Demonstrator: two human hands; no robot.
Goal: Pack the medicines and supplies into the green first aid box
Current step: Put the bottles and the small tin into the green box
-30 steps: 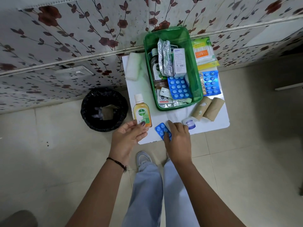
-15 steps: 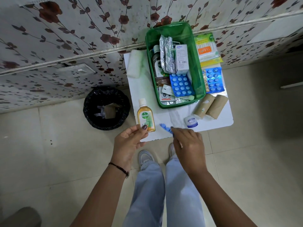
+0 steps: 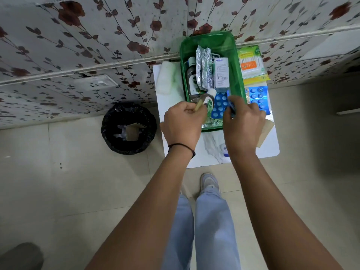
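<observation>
The left hand [image 3: 183,123] is closed around an antiseptic bottle [image 3: 206,102], held tilted with its white cap over the near end of the green box [image 3: 238,75]. A blue blister strip [image 3: 231,110] is pinched edge-on in the right hand [image 3: 243,123], above the box's near right corner. Inside the box lie a dark bottle [image 3: 191,80], foil strips [image 3: 203,69], a white carton [image 3: 221,73] and a blue blister pack [image 3: 220,104]. The box stands on a white tabletop [image 3: 169,114], with cotton buds [image 3: 251,64] beside it on the right and a bin [image 3: 128,128] on the floor.
</observation>
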